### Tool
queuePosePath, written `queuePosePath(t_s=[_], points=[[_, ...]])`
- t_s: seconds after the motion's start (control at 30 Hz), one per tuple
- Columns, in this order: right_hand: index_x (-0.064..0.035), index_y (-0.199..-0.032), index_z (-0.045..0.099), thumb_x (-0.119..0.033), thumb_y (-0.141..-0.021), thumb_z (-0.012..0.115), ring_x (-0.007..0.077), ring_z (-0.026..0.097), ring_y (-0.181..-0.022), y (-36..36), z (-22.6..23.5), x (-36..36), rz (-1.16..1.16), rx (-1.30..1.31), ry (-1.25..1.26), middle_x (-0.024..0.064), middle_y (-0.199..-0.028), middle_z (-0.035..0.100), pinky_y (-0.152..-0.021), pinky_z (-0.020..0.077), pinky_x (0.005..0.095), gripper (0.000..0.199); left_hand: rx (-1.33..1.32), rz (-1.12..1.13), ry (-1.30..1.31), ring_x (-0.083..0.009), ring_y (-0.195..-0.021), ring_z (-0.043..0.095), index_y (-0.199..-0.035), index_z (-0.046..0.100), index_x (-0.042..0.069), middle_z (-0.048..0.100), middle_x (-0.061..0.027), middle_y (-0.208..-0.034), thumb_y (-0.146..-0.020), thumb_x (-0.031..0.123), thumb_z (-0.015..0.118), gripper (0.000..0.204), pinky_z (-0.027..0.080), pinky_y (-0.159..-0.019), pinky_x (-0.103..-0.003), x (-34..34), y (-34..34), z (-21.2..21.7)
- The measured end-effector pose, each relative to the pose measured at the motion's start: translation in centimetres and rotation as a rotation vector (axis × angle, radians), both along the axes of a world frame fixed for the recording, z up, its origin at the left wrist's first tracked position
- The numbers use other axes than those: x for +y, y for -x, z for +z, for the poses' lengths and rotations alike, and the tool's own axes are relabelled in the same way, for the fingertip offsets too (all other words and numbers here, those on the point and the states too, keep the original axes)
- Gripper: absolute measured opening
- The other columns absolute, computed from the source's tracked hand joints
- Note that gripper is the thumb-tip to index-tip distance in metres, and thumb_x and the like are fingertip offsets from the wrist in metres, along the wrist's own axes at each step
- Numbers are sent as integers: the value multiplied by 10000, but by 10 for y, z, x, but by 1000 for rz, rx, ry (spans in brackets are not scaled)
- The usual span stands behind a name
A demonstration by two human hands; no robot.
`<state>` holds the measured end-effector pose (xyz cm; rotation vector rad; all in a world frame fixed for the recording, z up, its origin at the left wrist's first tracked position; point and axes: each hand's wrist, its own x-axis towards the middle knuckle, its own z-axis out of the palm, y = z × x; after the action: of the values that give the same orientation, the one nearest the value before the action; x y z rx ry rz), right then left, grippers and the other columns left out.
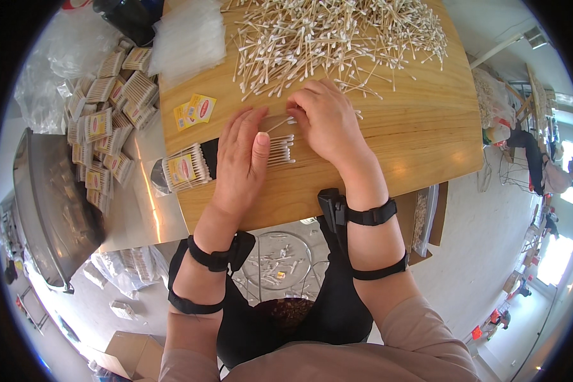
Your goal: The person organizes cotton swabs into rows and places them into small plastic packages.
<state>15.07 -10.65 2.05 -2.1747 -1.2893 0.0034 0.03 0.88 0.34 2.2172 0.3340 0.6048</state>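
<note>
Both hands are over the wooden worktop [414,143], close together near its front edge. The left hand [237,159] lies back-up across a row of cotton swabs [280,151], its fingers extended and its thumb pointing away from the body; the row's white tips stick out to the right of it, and whether it grips any of them cannot be told. A single swab [277,125] slants between the two hands, just above the row. The right hand [328,121] has its fingers curled down, their tips beside that swab's upper end; a pinch on it cannot be made out. Left of the left hand, a black strip [209,158] shows, then a swab bundle with a yellow label [183,167]. Small yellow cards [195,112] lie just above the bundle. A large loose swab heap [337,44] covers the far part of the worktop, with clear plastic bags [188,41] to its left. Many finished-looking swab packs [111,114] are piled beyond the worktop's left edge, near a grey bin [44,191].
</note>
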Motion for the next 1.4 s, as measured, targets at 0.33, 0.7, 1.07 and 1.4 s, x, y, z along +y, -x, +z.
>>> queuePosePath(t_s=[0.33,0.7,1.07,1.4], points=[[-51,-847,664,-85,-798,734,304,605,-894,5,3,3,-34,42,21,81,-851,634,-772,495,409,92,-40,71,-112,-375,-1029,574,-1140,618,-11,622,-174,-1079,-929,41,585,220,463,-910,-455,-1,-6,-5],[-51,-758,667,-67,-747,759,299,597,-949,-17,24,-34,-3,82,248,76,-850,629,-820,493,414,93,11,87,-191,-356,-955,591,-995,662,6,628,-144,-1016,-857,-3,646,140,488,-835,-439,0,-8,5],[-49,-780,666,-63,-776,719,302,595,-908,-12,23,-21,-27,103,56,78,-818,621,-786,491,410,55,88,133,-230,-319,-841,606,-883,666,15,632,-115,-929,-823,23,709,75,500,-735,-418,6,-7,8],[-41,-812,644,-37,-780,724,306,587,-891,7,4,1,46,-25,72,77,-830,623,-777,486,419,86,88,152,-125,-338,-852,601,-909,659,13,634,-131,-904,-851,18,664,58,489,-761,-433,10,-6,5]])
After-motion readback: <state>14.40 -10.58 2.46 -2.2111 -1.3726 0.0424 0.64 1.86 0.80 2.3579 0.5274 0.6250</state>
